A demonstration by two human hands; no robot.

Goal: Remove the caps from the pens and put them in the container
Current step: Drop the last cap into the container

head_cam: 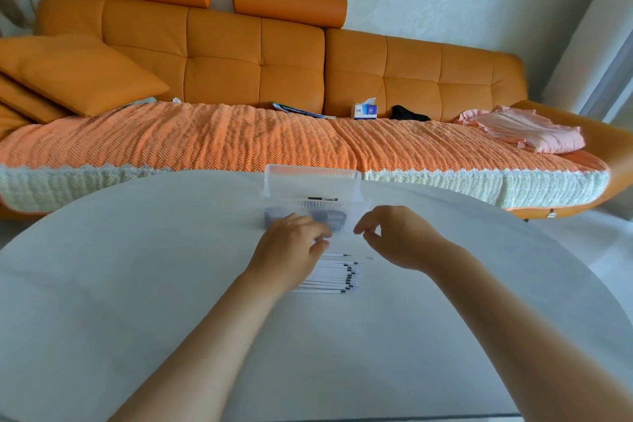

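A row of several thin white pens [337, 276] with dark tips lies on the white table [137, 284]. One more pen [337, 254] lies apart, just beyond the row. Behind them stands a clear plastic container [313, 195] with its lid up and dark items inside. My left hand [291, 247] hovers over the left ends of the pens, its fingers loosely curled and blurred, with nothing visible in them. My right hand [394, 236] is to the right of the container's front, thumb and forefinger tips close together. Whether they pinch a clear cap is not visible.
An orange sofa [239, 55] with a knitted orange cover runs behind the table. On it lie cushions [75, 72], a tissue box [364, 110], a magazine [301, 110], a black item [409, 113] and folded pink cloth [524, 130].
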